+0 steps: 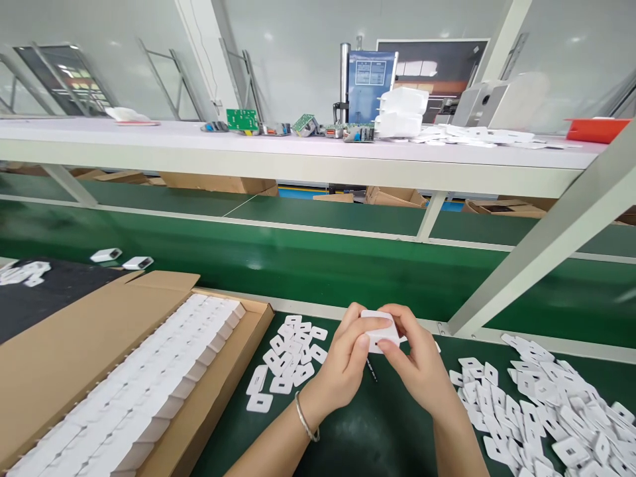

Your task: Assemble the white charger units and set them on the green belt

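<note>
Both hands hold a small white plastic housing (375, 326) with rounded corners, above the green worktop. My left hand (348, 354) grips its left side, a finger lying across the top face. On the right side, my right hand (410, 354) has its thumb against the front edge and its fingers curled behind. A thin dark item with light markings (371, 370) shows just below the housing; I cannot make out what it is. Left of my hands lies a loose group of flat white plates with slots (293, 351). A larger heap of similar white plates (561, 411) lies to the right.
An open cardboard box (253, 344) with rows of white housings (163, 371) stands at the left. A slanted metal post (521, 252) rises at the right. Circuit boards (242, 120) and stacked white parts (401, 112) stand on the raised shelf (298, 154).
</note>
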